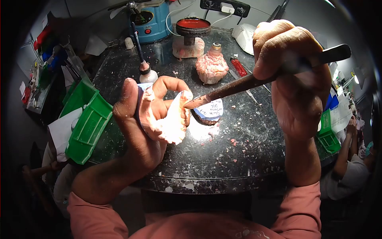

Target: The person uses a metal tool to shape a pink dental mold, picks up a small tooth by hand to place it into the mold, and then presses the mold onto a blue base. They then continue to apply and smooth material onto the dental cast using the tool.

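Observation:
My left hand (137, 119) is closed around a horseshoe-shaped dental cast (173, 125) coated in pale pink wax, with a bluish base at its left side. Brightly lit, the cast is raised above the bench, its fine surface washed out by glare. In my right fist (294, 67) is a long wax knife (234, 87), slanting down to the left. Its brown, stained end meets the cast's upper right edge, while a rounded dark metal end sticks out beyond my fist. Just behind the cast, a second cast (209, 110) with handwriting on its blue base lies on the bench.
Behind my hands stand a wax-crusted burner (212, 68), a pan of red wax (193, 24), a blue machine (149, 22) and a brush in a bottle (148, 75). A red-handled tool (238, 67) lies right. Green bins (85, 123) flank the black bench (223, 163); people sit at both sides.

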Demonstrator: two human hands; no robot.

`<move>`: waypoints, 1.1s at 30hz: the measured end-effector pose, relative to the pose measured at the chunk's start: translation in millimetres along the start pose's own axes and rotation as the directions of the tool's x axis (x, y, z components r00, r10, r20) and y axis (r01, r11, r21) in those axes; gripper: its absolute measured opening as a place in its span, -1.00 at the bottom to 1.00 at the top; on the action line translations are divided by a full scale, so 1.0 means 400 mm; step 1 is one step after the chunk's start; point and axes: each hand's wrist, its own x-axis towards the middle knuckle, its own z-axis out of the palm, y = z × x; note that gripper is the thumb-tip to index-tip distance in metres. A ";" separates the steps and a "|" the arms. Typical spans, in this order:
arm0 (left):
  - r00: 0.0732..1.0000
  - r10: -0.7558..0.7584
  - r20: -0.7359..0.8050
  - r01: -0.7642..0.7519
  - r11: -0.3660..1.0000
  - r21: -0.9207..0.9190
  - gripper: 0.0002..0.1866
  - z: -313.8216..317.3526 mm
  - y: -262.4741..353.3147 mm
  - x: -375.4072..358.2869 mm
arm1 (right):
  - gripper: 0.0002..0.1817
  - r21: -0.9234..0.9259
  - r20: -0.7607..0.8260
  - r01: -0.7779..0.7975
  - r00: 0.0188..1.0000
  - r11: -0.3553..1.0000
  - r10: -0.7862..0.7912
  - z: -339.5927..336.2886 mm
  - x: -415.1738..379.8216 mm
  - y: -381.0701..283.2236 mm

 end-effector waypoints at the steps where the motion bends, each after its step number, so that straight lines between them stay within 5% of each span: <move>1: 1.000 0.000 0.000 0.000 1.000 0.000 0.03 -0.012 -0.007 0.003 | -0.67 0.002 -0.012 -0.037 0.999 0.999 0.037 0.001 0.001 -0.005; 4: 0.984 0.071 0.161 -0.039 0.980 -0.193 -0.04 -0.041 -0.021 0.008 | -0.68 0.005 -0.017 -0.058 0.998 0.998 0.058 -0.003 -0.001 -0.002; 10: 0.986 0.075 0.148 -0.050 0.984 -0.168 -0.05 -0.030 -0.016 0.006 | -0.68 -0.003 -0.018 0.001 1.000 1.000 -0.001 -0.014 -0.010 0.014; 12: 1.000 -0.012 -0.009 0.012 1.000 -0.017 0.03 0.003 0.004 0.000 | -0.68 -0.009 -0.041 -0.004 0.999 1.000 0.003 -0.019 -0.010 0.021; 16: 0.999 -0.024 -0.033 0.022 0.998 -0.053 0.02 -0.004 -0.001 0.002 | -0.68 0.042 0.024 0.037 0.999 0.998 -0.038 -0.022 -0.010 0.027; 18: 0.987 0.052 0.149 -0.020 0.977 -0.211 -0.04 -0.039 -0.018 0.007 | -0.68 0.030 -0.013 0.014 1.000 0.999 -0.014 -0.013 -0.009 0.019; 22: 0.999 -0.036 -0.005 0.034 0.990 -0.138 0.03 -0.011 -0.003 0.004 | -0.68 0.086 -0.096 0.071 0.993 0.994 -0.062 -0.004 0.002 0.014; 24: 0.973 0.143 0.182 -0.134 0.989 -0.062 -0.06 -0.046 -0.022 0.005 | -0.65 0.045 -0.081 0.010 0.997 0.999 -0.006 -0.058 -0.016 0.028; 28: 0.982 -0.018 0.187 0.014 1.000 0.025 0.16 -0.020 0.019 -0.027 | -0.62 0.219 -0.123 -0.032 0.991 0.975 0.061 -0.067 -0.010 0.012; 33: 0.980 0.032 0.198 -0.033 0.999 0.005 0.11 -0.022 0.011 -0.027 | -0.62 0.200 -0.084 -0.045 0.994 0.979 0.063 -0.101 -0.013 0.011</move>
